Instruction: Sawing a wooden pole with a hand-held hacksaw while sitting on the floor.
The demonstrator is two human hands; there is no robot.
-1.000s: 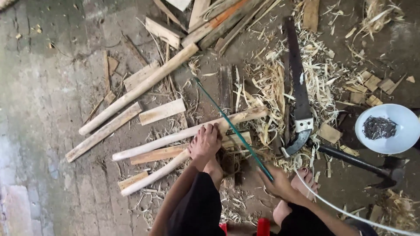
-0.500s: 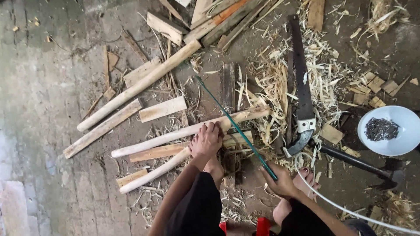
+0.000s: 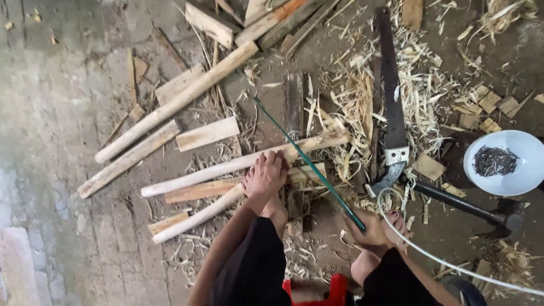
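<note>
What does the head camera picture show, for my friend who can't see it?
A person's left hand presses on a long pale wooden stick lying on a floor strewn with wood pieces and shavings, while the right hand grips a thin green rod. A handsaw and white bowl lie nearby.

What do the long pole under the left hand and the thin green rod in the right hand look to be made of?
Long pole: bare pale wood, rounded and shaved smooth, with shavings lying around it. Thin green rod: straight, slim and evenly coloured, probably painted or coated metal, though plastic cannot be ruled out.
</note>
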